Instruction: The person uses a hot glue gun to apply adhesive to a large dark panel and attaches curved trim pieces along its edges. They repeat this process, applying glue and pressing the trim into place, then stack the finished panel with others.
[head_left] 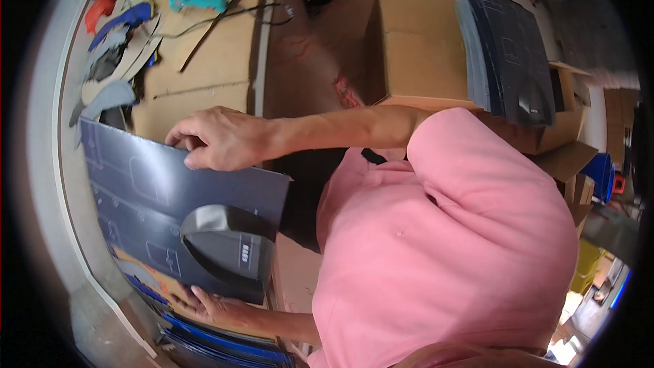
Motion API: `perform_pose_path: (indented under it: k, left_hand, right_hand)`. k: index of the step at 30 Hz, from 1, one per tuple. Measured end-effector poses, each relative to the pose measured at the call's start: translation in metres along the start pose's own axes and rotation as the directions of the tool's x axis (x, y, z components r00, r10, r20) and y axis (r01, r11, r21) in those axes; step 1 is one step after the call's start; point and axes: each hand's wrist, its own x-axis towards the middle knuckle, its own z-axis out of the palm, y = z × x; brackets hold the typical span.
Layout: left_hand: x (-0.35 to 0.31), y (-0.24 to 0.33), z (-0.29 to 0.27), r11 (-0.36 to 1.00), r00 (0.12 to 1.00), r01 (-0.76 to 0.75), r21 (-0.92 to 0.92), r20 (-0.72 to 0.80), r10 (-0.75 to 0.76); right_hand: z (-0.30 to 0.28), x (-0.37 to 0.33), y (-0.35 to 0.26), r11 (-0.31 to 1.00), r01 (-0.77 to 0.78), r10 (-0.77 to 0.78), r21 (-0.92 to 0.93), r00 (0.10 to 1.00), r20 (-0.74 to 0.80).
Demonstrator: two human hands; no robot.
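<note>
A dark blue printed cardboard sheet [157, 225] lies at the worktable, with white line drawings and a black curved shape [228, 245] near its right end. I cannot tell whether that shape is print or a raised part. My right hand [228, 140] is at the sheet's upper edge, thumb and fingers curled around it. Just below the lower edge is my left hand [214, 310], its fingers stretched out and apart; whether they touch the sheet is unclear.
A teal hand tool [197, 0] with a dark cable rests on the cardboard-covered table [204, 61]. Blue and grey scraps [112, 95] line its far side. More dark printed sheets [514, 54] stand beside a cardboard box [422, 44]. Blue-edged sheets [218, 347] are stacked below my left hand.
</note>
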Motion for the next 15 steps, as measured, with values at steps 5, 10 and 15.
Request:
perform_pose_path:
  k: [5,10,15]
  left_hand:
    - [-0.012,0.055,0.037,0.946,0.945,-0.307,-0.106,0.088,0.316]
    - [-0.004,0.082,0.101,0.798,0.732,-0.512,-0.318,0.325,0.599]
    - [0.018,0.048,0.103,0.888,0.836,-0.392,-0.24,0.31,0.453]
  right_hand:
    - [-0.046,-0.047,-0.004,0.998,0.012,0.003,0.065,0.973,-0.23]
    - [-0.152,-0.121,-0.01,0.92,0.186,0.062,0.345,0.801,-0.596]
    - [-0.275,-0.235,0.014,0.932,0.355,-0.165,-0.07,0.243,-0.956]
